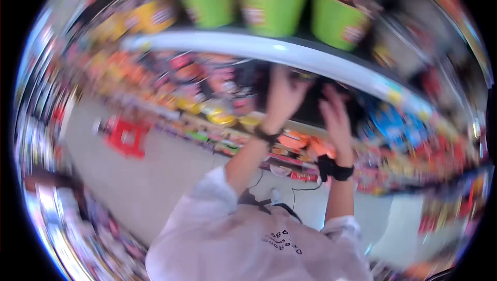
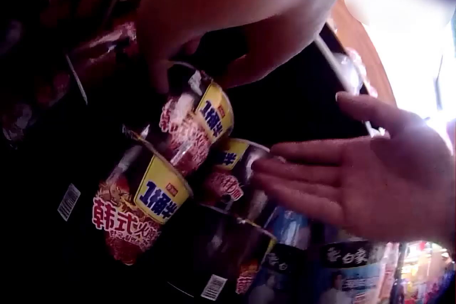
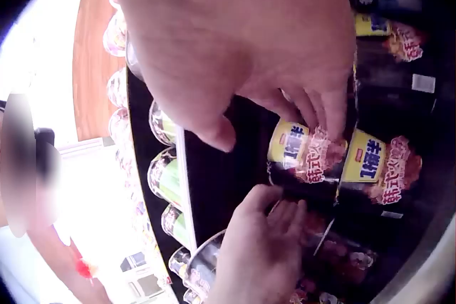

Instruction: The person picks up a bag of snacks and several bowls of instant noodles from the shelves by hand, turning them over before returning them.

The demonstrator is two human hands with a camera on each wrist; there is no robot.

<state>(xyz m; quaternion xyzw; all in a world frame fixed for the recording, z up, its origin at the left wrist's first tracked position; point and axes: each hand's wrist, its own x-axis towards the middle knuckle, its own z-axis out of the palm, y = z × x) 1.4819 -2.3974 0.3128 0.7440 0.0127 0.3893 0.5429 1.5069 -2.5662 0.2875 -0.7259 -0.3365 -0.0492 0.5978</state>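
Note:
In the left wrist view, my left hand [image 2: 235,12] reaches down from the top, its fingers and thumb around the upper rim of a black noodle cup [image 2: 196,122] with a yellow label. My right hand [image 2: 370,176] extends its fingers, palm showing, beside another black cup [image 2: 231,176]. The right wrist view has my right hand [image 3: 242,47] large above a labelled cup [image 3: 306,151], thumb apart; whether it touches is unclear. Below it, my left hand [image 3: 263,247] has bent fingers. Both hands, left [image 1: 283,97] and right [image 1: 336,118], are blurred at the shelf in the head view.
A pale shelf edge [image 1: 279,48] runs above the hands, with green tubs [image 1: 272,12] over it. Blue packages [image 1: 396,126] lie to the right, and coloured packets [image 1: 191,74] to the left. A red basket [image 1: 127,136] stands on the floor [image 1: 140,182].

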